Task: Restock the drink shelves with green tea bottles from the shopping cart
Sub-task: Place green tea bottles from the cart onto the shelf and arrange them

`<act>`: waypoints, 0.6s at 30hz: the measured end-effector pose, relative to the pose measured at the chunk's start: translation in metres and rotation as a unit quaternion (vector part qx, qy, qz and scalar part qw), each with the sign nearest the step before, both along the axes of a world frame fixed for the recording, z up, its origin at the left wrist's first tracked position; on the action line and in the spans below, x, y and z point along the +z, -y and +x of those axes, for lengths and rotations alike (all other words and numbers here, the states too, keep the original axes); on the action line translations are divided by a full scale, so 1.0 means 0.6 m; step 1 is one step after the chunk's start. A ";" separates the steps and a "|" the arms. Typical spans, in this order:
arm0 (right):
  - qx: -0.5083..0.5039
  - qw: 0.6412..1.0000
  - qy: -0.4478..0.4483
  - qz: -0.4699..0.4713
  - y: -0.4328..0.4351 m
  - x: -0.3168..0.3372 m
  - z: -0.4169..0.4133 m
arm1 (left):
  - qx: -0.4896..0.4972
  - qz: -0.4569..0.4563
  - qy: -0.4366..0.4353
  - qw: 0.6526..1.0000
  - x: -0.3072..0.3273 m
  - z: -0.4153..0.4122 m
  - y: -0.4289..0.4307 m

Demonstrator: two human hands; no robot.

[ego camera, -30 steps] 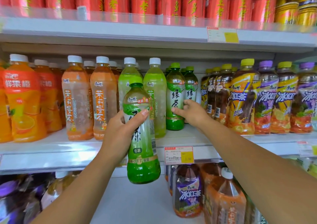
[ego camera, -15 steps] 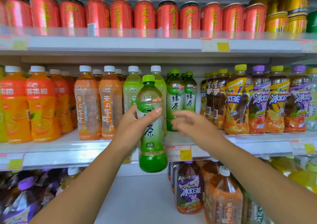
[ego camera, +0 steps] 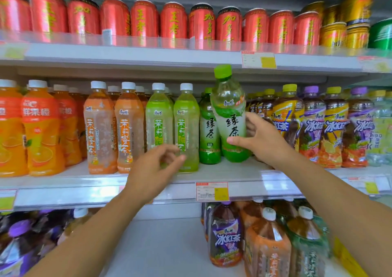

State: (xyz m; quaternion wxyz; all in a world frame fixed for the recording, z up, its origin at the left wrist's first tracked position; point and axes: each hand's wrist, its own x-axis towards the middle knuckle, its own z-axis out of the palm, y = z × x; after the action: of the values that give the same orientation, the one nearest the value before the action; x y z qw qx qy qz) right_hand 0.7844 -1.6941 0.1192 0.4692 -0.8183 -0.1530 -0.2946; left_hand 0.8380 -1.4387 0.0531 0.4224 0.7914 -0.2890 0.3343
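Note:
A green tea bottle [ego camera: 230,115] with a green cap stands upright on the middle shelf [ego camera: 229,170], at the front of the green tea row. My right hand [ego camera: 257,138] grips its lower right side, thumb across the front of the label. Another green tea bottle [ego camera: 209,132] stands just to its left, slightly further back. My left hand [ego camera: 156,166] hovers in front of the shelf edge with its fingers loosely spread, holding nothing. The shopping cart is out of view.
Light green jasmine bottles [ego camera: 186,128] and orange tea bottles [ego camera: 99,128] fill the shelf to the left, iced tea bottles [ego camera: 288,117] to the right. Red cans [ego camera: 174,22] line the top shelf. Large bottles [ego camera: 226,234] stand on the lower shelf at right.
The green tea bottle passed from my left hand to my right hand and moved right onto the middle shelf. My left hand let go and dropped back, empty.

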 end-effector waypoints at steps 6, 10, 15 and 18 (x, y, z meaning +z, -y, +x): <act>-0.057 0.996 -0.062 0.017 0.038 -0.034 0.073 | 0.125 0.153 0.170 0.966 -0.035 0.027 -0.006; -0.056 0.987 -0.111 0.101 0.047 -0.032 0.099 | 0.130 0.157 0.208 0.957 -0.045 0.035 -0.006; -0.096 0.986 -0.104 0.089 0.046 -0.038 0.125 | 0.135 0.159 0.219 0.953 -0.046 0.032 -0.005; -0.107 0.985 -0.114 0.078 0.050 -0.038 0.145 | 0.150 0.168 0.235 0.946 -0.048 0.037 -0.002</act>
State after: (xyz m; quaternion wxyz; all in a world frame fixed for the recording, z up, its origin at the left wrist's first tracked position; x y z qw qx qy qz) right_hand 0.8715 -1.7243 0.0962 0.5121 -0.8189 0.0136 -0.2589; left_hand 0.8601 -1.4375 0.0242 0.1487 0.7841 -0.3099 0.5167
